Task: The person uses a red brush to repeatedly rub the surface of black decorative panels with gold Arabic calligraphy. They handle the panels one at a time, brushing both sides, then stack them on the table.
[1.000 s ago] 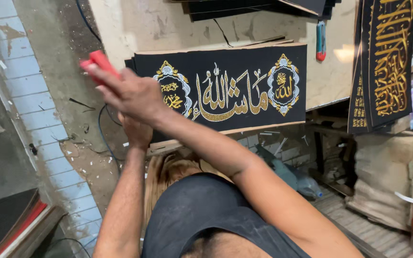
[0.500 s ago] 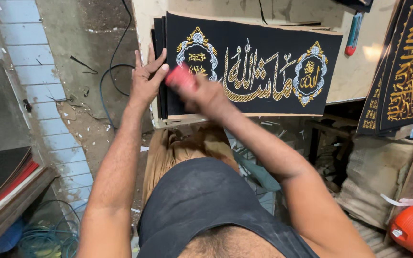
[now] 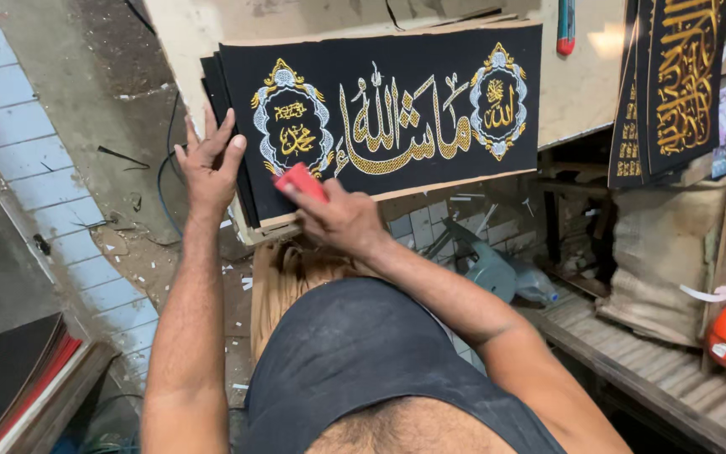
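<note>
Black embroidered panel (image 3: 397,109) atop stack at bench's left corner. Left hand (image 3: 207,168) spread flat on stack edge; right hand (image 3: 338,220) pinching red block (image 3: 302,181). Likely stiff, light; best gripped by edges.

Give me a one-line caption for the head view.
Left hand steadies a stack of black gold-embroidered panels; right hand presses a red block against it.

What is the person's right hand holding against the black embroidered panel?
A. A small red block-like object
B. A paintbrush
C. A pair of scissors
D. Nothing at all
A. The right hand grips a small red object pressed at the lower left of the black panel with gold embroidery, while the left hand lies spread flat on the panel's left edge.
</note>
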